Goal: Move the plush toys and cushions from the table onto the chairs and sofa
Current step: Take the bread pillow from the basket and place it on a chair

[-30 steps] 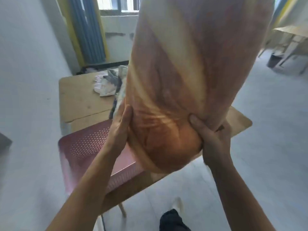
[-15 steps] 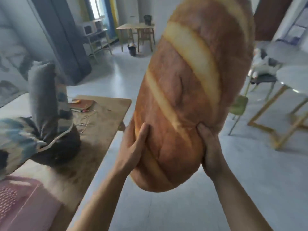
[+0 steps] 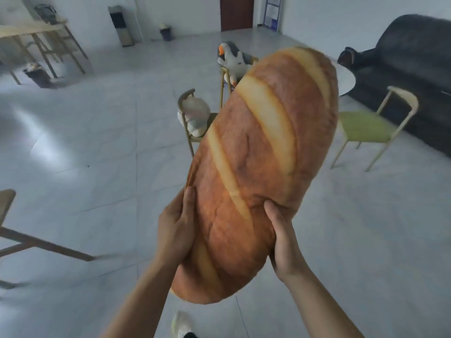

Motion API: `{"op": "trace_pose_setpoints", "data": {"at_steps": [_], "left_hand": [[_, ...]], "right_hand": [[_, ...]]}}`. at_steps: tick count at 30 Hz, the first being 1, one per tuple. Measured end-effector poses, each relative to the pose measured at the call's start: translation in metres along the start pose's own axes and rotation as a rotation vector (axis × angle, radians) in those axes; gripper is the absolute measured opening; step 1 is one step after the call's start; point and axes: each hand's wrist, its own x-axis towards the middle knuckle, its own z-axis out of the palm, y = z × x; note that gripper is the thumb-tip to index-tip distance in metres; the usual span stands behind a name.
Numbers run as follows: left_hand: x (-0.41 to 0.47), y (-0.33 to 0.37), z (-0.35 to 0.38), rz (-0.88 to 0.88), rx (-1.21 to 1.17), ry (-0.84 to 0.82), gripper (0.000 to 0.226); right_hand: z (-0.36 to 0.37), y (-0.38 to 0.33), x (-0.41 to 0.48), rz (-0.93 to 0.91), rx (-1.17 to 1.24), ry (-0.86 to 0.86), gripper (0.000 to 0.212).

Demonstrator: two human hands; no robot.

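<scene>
Grey tiled floor (image 3: 97, 147), open room. Big brown loaf-shaped plush cushion (image 3: 263, 167) is upright in mid-air, w/ left hand (image 3: 175, 230) & right hand (image 3: 283, 240) gripping its lower sides, fingers dug into the fabric. Prob. the carry step. Next: set it on the free green-seated chair (image 3: 363, 128) or the black sofa (image 3: 410, 69) beyond.

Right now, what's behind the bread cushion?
Goose plush and pale plush, each on a chair, show past its left edge. The bread cushion hides part of both chairs and a white table.
</scene>
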Motion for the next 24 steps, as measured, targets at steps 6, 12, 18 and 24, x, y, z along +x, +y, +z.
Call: {"op": "trace_pose_setpoints", "data": {"at_steps": [6, 12, 18, 24], "left_hand": [[0.105, 0.007, 0.114, -0.012, -0.067, -0.077, 0.040], [0.231, 0.058, 0.251, -0.010, -0.160, -0.261, 0.044], [0.308, 0.111, 0.403, -0.114, -0.305, -0.493, 0.044], [0.343, 0.126, 0.576, -0.151, -0.275, -0.697, 0.042]], "right_hand": [[-0.071, -0.021, 0.109, -0.050, -0.033, 0.114, 0.102], [-0.144, -0.083, 0.228, -0.108, -0.128, 0.275, 0.110], [-0.239, -0.123, 0.288, -0.175, -0.245, 0.435, 0.121], [-0.364, -0.134, 0.362, -0.163, -0.114, 0.601, 0.120]]}}
